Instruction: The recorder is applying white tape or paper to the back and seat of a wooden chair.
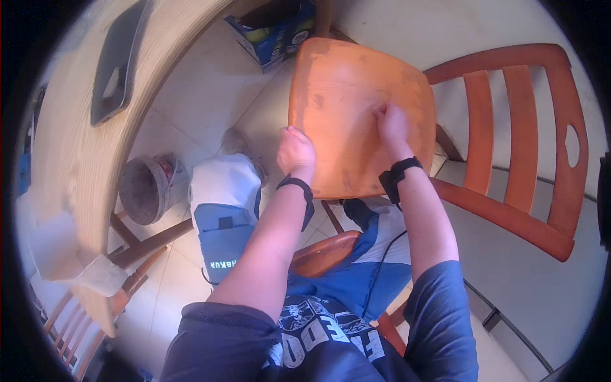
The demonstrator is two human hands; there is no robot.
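A wooden chair stands before me, its orange-brown seat (347, 83) worn in patches and marked with dark spots. My left hand (296, 150) is closed at the left edge of the seat, its fingers curled over the rim. Over the right part of the seat, my right hand (392, 125) is closed with fingertips pinched together close to the surface. Whatever they hold, if anything, is too small to make out. The slatted, red-brown backrest (519, 137) rises on the right. Both wrists wear black straps.
A pale wooden table (153, 70) curves along the left, with a dark flat device (118, 63) on it. Below are a dirty bucket (145, 191) and a blue-green box (270, 38). Another chair (73, 325) stands at lower left. A white wall is on the right.
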